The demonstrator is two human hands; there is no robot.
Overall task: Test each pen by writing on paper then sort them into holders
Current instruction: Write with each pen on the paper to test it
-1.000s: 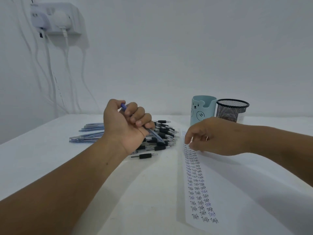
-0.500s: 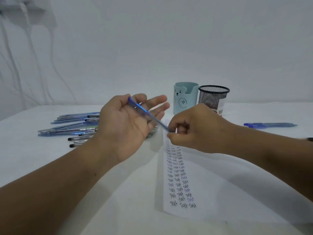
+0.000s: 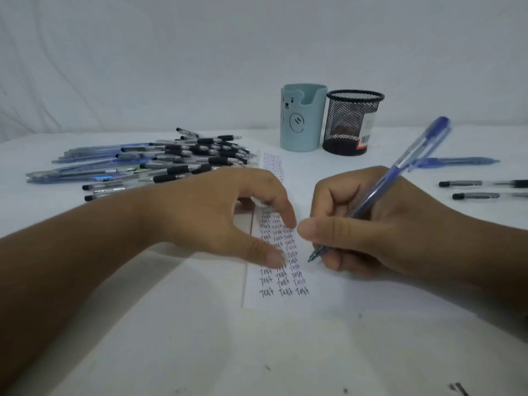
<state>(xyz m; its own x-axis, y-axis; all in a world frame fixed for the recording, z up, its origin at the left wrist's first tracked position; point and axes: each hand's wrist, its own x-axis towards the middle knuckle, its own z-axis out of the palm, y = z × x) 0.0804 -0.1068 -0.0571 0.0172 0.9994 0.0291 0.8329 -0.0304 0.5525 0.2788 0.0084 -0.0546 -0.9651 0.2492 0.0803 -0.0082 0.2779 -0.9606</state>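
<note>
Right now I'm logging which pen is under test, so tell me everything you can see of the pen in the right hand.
The blue pen has a clear, blue-tinted plastic barrel, a darker blue cap end with a clip at the top, and a blue grip section. The right hand holds it in a writing pinch, tilted, top leaning up and to the right. Its tip points down at the paper, just right of the handwritten "Test" columns; contact with the sheet cannot be told.

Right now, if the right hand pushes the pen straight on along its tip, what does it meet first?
The paper. The right hand angles the blue pen down-left, tip just above or already on the sheet; depth unclear.
</note>
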